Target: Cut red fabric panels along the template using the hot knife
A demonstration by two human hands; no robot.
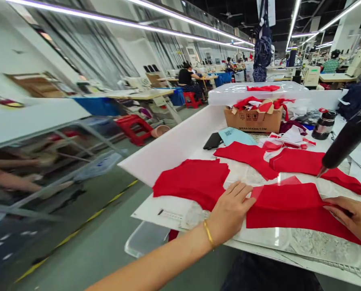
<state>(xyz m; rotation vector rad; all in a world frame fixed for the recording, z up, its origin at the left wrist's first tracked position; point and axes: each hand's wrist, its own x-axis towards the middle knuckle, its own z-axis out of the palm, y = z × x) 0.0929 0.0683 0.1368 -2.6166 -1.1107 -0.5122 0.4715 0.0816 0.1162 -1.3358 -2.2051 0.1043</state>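
Note:
A red fabric piece lies on the worktable in front of me, with a fold or layered edge running across it. My left hand, a gold bangle at its wrist, pinches the piece's left edge beside a strip of sheer material. At the right end, my right hand has thumb and fingers closed on the same fabric. Another red cut piece rests just left of my left hand. Two more red pieces, one in the middle and one at right, lie behind.
A dark pointed tool hangs at the right above the fabric. Farther back are a cardboard box of red scraps, a black phone, a blue paper and a dark jar. A white raised board edges the table's left.

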